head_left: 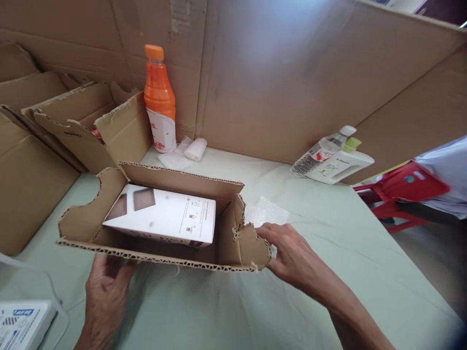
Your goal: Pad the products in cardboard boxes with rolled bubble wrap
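An open corrugated cardboard box lies on the pale green table. A white product carton sits tilted inside it. My left hand rests against the box's near wall from below, fingers touching the cardboard. The right-end flap of the box is touched by my right hand, thumb and fingers at its torn edge. A small piece of clear bubble wrap lies just behind that hand.
An orange bottle stands at the back by cardboard walls. Torn cardboard boxes pile at the left. A clear bottle and a white jug lie at the right. A red stool stands beyond the table. A white packet lies at bottom left.
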A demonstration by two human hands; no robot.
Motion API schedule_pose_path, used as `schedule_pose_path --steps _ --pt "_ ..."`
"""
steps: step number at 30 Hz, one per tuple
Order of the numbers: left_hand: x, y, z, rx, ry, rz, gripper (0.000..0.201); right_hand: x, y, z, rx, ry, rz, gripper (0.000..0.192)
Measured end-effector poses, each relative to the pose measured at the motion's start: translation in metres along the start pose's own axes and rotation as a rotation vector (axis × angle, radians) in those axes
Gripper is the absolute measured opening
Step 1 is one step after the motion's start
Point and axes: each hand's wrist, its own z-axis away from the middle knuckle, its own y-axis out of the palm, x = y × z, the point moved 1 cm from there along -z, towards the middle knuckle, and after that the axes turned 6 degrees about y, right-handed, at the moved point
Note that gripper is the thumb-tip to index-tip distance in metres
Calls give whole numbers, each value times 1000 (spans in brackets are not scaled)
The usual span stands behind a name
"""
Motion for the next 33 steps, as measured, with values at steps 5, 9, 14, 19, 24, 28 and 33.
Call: schedule_pose_path --steps 5,9,14,19,24,28,33 --pt "-4 14 -9 5 -13 273 52 21 40 -5 -43 -100 -377 39" --pt "-18 41 -35 86 114 297 54 23 45 -43 -125 74 -394 43" --pt "-22 79 -75 98 205 209 46 11 37 -83 -204 156 -427 35" --pt "-12 96 -88 98 276 269 49 2 45 -99 -261 152 -452 37" --pt "-15 114 -105 68 294 278 47 1 47 -122 -298 155 -458 36" --pt "-18 127 -114 37 268 279 52 1 41 -130 -319 168 -459 39" --pt "-11 111 -91 44 210 264 69 -15 41 -94 -437 117 -264 53"
